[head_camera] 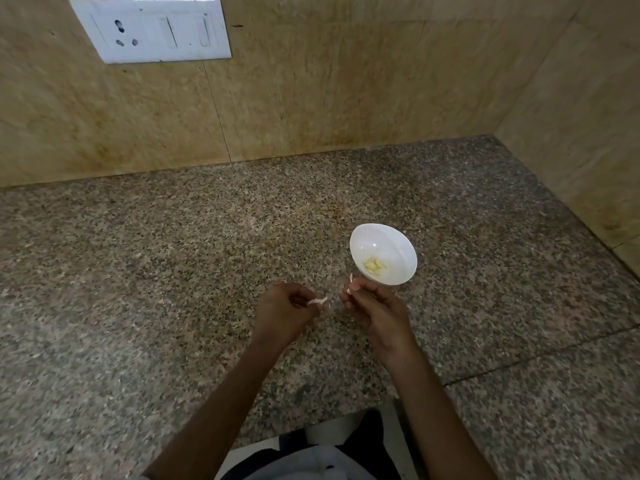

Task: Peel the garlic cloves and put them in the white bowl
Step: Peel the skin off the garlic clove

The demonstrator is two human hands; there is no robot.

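Observation:
A small white bowl (382, 252) stands on the granite counter (173, 271) and holds several pale peeled garlic cloves (374, 264) at its bottom. Just in front of the bowl, my right hand (377, 317) pinches a garlic clove (350, 287) between thumb and fingertips; a bit of skin sticks up from it. A short way to the left, my left hand (282, 311) has its fingers curled and pinches a thin strip of garlic skin (318, 301). The two hands are a few centimetres apart, above the counter.
Beige tiled walls (311, 91) meet in a corner at the back right. A white switch and socket plate (150, 29) is on the back wall at upper left. A seam in the counter (536, 355) runs at the right. The counter's front edge lies near my body.

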